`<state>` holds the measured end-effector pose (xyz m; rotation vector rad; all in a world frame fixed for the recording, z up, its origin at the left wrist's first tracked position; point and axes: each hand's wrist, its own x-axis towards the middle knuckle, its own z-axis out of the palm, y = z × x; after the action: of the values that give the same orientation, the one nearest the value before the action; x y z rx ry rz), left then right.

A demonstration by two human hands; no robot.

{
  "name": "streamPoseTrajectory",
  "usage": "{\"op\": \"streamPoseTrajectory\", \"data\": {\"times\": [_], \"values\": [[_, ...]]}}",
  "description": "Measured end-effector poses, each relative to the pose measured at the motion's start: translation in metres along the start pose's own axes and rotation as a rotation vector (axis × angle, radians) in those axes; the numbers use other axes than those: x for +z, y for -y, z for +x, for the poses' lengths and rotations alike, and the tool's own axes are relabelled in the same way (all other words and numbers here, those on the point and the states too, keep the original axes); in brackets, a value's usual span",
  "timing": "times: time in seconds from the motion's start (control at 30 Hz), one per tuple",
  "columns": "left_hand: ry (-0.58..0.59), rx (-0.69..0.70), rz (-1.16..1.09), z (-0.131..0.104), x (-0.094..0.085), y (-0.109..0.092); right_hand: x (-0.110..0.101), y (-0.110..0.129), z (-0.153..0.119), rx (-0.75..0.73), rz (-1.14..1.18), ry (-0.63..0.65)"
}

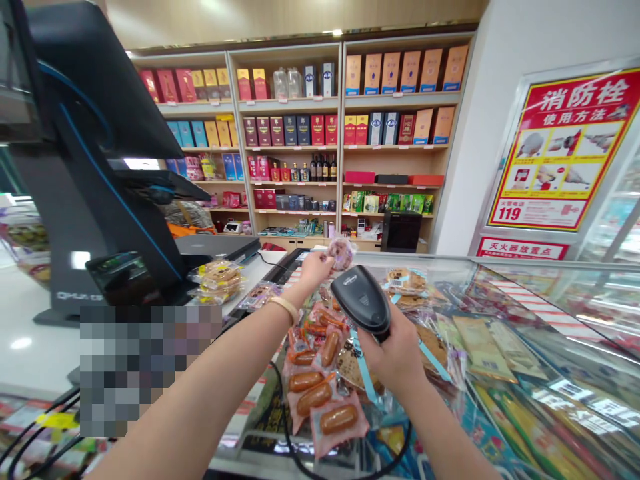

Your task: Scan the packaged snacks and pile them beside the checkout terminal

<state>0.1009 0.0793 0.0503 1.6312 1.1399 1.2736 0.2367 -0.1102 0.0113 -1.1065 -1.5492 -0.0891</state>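
My left hand (pixel 319 267) reaches forward over the glass counter, its fingers closed on the edge of a small clear snack packet (pixel 343 253) with purplish contents. In my right hand (pixel 395 350) is a black handheld barcode scanner (pixel 361 301), its head tilted up and forward. The scanner's cable (pixel 287 433) loops down below it. Beneath my hands lie several packaged sausages (pixel 314 398) in clear wrappers. Bagged flat round crackers (pixel 355 363) with blue strips sit under and beside my right wrist, partly hidden by it.
A large black cash register (pixel 95 167) stands at the left, with stacked yellow-wrapped snacks (pixel 220 280) beside its base. The glass freezer (pixel 500 283) stretches right, packets showing through it. Shelves of boxed bottles (pixel 343 100) and a red hydrant poster (pixel 567 150) are behind.
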Motion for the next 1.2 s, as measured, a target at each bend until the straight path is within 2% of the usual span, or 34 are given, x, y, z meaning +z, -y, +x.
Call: {"op": "streamPoseTrajectory", "data": {"times": [0.1,0.23,0.4,0.53,0.63,0.83,1.2], "values": [[-0.069,-0.057,-0.165,-0.019,-0.026,-0.004,-0.001,-0.001,0.0,0.025,-0.007,-0.007],[-0.098,-0.119,-0.349,-0.059,-0.06,-0.003,-0.003,-0.002,0.001,0.048,-0.017,0.017],[-0.126,-0.142,-0.515,-0.108,-0.083,0.006,-0.003,0.005,0.001,-0.009,0.034,0.126],[-0.124,-0.136,-0.646,-0.137,-0.083,0.012,0.001,0.009,-0.005,-0.088,0.042,0.252],[-0.134,-0.157,-0.784,-0.147,-0.08,0.016,0.004,0.012,-0.009,-0.107,0.009,0.347],[-0.155,-0.28,-0.987,-0.146,-0.076,0.022,0.005,0.018,-0.012,-0.074,0.001,0.445],[-0.133,-0.27,-1.019,-0.151,-0.073,0.02,0.005,0.017,-0.013,-0.063,-0.035,0.518]]}}
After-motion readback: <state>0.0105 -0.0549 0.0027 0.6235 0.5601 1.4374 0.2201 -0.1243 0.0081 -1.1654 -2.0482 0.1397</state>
